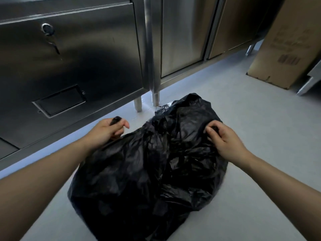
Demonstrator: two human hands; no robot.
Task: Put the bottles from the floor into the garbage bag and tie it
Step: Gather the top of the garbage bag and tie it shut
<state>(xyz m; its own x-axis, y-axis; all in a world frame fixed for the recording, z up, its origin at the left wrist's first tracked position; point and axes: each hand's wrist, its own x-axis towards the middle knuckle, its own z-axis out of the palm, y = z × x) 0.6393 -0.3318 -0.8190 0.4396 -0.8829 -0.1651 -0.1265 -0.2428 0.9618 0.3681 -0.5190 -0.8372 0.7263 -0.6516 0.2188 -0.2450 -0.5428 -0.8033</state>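
While it slumps crumpled on the pale floor (260, 119) in front of the steel cabinets (69, 58), the black bag (147, 171) bulges, but its contents cannot be seen and no bottles show on the floor. At the bag's left edge, the left hand (106, 130) is clenched around a twisted corner of plastic, whose tip pokes out above the fist. Resting on the bag's upper right, the right hand (225, 141) pinches a fold of plastic between its curled fingers. A cardboard box (284, 49) stands well apart at right.
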